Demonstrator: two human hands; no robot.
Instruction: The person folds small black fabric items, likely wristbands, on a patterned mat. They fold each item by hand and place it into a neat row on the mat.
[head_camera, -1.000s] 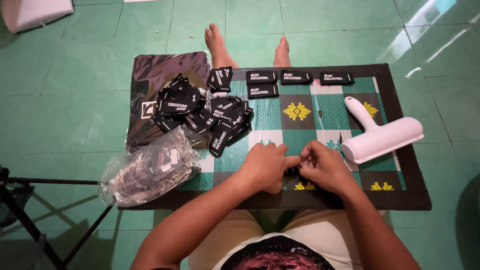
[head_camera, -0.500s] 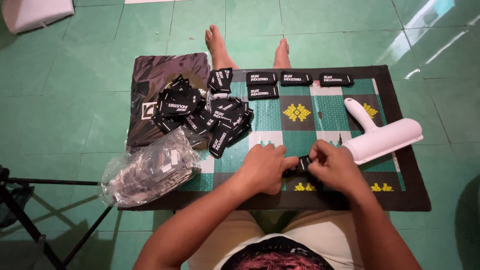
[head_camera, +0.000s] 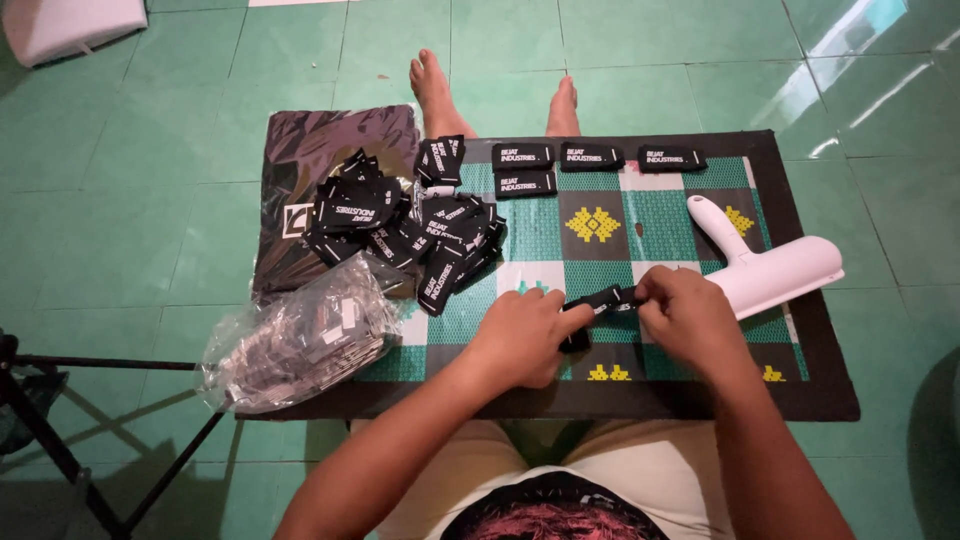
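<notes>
My left hand (head_camera: 522, 338) and my right hand (head_camera: 688, 318) pinch the two ends of one small black fabric label (head_camera: 601, 299), stretched flat between them just above the patterned green mat (head_camera: 640, 250). A loose heap of the same black labels (head_camera: 410, 225) lies to the left on the mat and on a dark bag. Several single labels (head_camera: 580, 160) sit in neat rows along the mat's far edge.
A white lint roller (head_camera: 770, 270) lies right of my right hand. A clear plastic bag of packed labels (head_camera: 295, 340) sits at the mat's near left corner. A dark flat bag (head_camera: 320, 170) lies under the heap. My bare feet (head_camera: 435, 90) rest beyond the mat. A black stand (head_camera: 60, 440) is at lower left.
Both hands were bunched together over the label; now they have drawn apart and the label is pulled out straight between them.
</notes>
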